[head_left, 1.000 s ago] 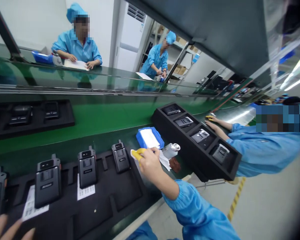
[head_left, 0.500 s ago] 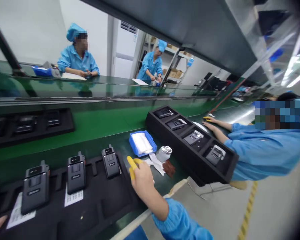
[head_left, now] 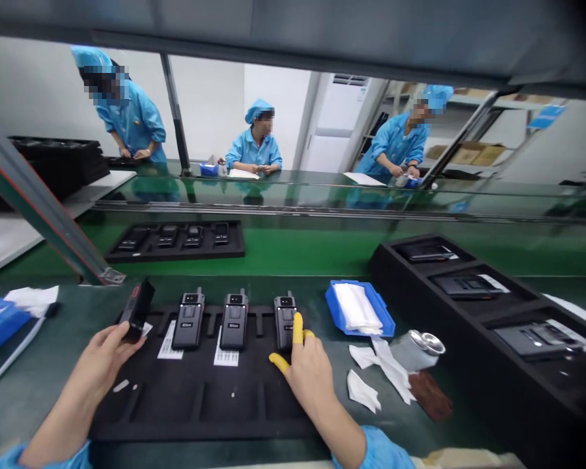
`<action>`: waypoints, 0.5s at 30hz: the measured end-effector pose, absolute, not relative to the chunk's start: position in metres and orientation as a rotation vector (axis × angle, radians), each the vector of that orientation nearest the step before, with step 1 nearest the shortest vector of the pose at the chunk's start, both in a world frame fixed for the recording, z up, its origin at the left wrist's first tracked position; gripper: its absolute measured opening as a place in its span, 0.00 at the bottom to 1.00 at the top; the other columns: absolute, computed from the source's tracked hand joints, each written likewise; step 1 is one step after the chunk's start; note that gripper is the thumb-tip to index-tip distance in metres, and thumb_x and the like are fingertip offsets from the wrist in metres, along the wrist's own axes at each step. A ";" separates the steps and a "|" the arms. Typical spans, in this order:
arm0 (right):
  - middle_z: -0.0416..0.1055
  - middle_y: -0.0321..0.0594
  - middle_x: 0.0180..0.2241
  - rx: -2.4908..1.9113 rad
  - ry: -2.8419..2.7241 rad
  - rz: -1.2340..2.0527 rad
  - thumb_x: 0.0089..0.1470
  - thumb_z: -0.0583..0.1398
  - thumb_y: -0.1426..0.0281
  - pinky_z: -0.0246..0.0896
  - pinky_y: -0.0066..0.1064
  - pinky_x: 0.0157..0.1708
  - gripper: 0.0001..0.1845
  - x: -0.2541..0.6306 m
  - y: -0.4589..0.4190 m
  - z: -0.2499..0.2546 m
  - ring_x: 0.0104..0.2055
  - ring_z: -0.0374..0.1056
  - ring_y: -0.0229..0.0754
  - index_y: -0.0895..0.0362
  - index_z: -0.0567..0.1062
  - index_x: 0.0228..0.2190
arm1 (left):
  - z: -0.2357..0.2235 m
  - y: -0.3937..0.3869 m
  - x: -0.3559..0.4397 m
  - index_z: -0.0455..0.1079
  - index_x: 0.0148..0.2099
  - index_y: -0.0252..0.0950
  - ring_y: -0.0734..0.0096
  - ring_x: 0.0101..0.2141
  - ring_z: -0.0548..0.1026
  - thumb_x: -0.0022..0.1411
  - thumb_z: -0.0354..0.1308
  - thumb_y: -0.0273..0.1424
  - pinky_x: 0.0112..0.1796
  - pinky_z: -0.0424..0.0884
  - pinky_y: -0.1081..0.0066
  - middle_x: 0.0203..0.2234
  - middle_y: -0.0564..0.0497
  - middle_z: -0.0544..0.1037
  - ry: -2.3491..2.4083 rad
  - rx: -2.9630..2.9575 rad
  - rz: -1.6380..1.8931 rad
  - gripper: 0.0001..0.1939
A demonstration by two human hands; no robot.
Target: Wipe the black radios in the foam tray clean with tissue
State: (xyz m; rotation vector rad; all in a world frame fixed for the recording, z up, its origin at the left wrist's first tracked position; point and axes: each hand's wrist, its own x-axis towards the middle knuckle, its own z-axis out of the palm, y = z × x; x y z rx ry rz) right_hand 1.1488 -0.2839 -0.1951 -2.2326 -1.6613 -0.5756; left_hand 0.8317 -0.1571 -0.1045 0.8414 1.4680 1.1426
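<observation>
At the left end of the black foam tray, my left hand grips a black handheld radio tilted up on edge. My right hand, with yellow finger cots, reaches over the rightmost radio. Its index finger overlaps that radio's right side and the thumb is spread away below; whether they touch it, I cannot tell. Between the hands two more radios, one left of centre and one nearer the middle, lie back side up with short antennas. White printed labels show under them.
Right of the tray are a blue bin of white wipes, a metal dispenser can, crumpled wipes and a brown cloth. A deep foam tray with radios stands far right. Another radio tray lies behind. Co-workers sit or stand opposite.
The view has swung left. My left hand, barely in view before, now grips the leftmost radio. My right hand has moved from beside the tray to over the rightmost radio.
</observation>
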 end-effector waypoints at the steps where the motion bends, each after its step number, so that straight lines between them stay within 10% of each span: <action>1: 0.64 0.48 0.33 -2.238 -1.656 -0.570 0.45 0.67 0.59 0.60 0.36 0.32 0.45 1.148 -0.283 -0.195 0.33 0.61 0.46 0.67 0.58 0.58 | -0.103 -0.155 0.834 0.64 0.40 0.30 0.72 0.30 0.77 0.61 0.50 0.27 0.40 0.74 0.72 0.27 0.50 0.77 1.412 0.750 1.146 0.06; 8: 0.65 0.47 0.32 -2.271 -1.605 -0.434 0.48 0.64 0.62 0.61 0.35 0.33 0.40 1.148 -0.278 -0.194 0.33 0.63 0.47 0.67 0.59 0.57 | -0.108 -0.143 0.838 0.68 0.43 0.29 0.71 0.31 0.77 0.64 0.47 0.28 0.29 0.76 0.77 0.30 0.43 0.77 1.245 0.513 1.133 0.11; 15: 0.69 0.43 0.35 -2.034 -0.922 0.492 0.47 0.60 0.61 0.61 0.34 0.38 0.43 1.168 -0.275 -0.165 0.36 0.67 0.44 0.67 0.53 0.59 | -0.123 -0.144 0.818 0.61 0.56 0.20 0.57 0.50 0.71 0.65 0.43 0.28 0.29 0.77 0.74 0.38 0.35 0.76 1.308 0.372 1.145 0.21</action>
